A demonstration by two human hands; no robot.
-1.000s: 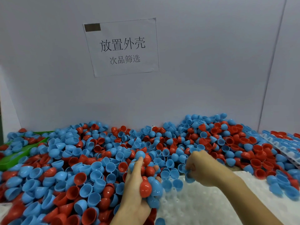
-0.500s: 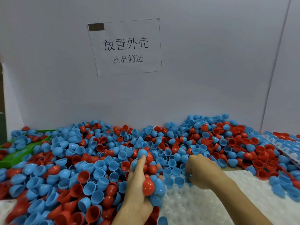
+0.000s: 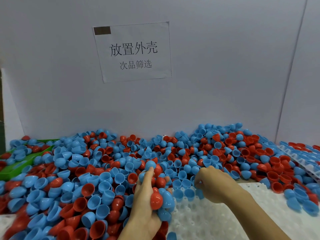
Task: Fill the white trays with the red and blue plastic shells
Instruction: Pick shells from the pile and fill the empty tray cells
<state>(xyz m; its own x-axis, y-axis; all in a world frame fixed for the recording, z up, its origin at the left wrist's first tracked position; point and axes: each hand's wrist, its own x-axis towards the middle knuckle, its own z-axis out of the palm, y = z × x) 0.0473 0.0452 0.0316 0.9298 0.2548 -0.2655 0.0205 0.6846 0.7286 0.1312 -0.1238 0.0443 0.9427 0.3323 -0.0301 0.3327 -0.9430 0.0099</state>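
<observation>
Red and blue shells [image 3: 72, 184] everywhere; left hand [image 3: 147, 203] clutches a mixed handful, right hand [image 3: 213, 184] pinches a blue shell [image 3: 199, 194] over the white tray [image 3: 216, 220].

A white paper sign [image 3: 133, 51] on the grey wall [image 3: 225, 66] reads "放置外壳" in large characters, "次品筛选" smaller beneath.

Red and blue shells [image 3: 97, 170] lying heaped across far and left; few blue ones sitting in far row of white tray [image 3: 216, 220], lying near right, mostly unfilled.
</observation>
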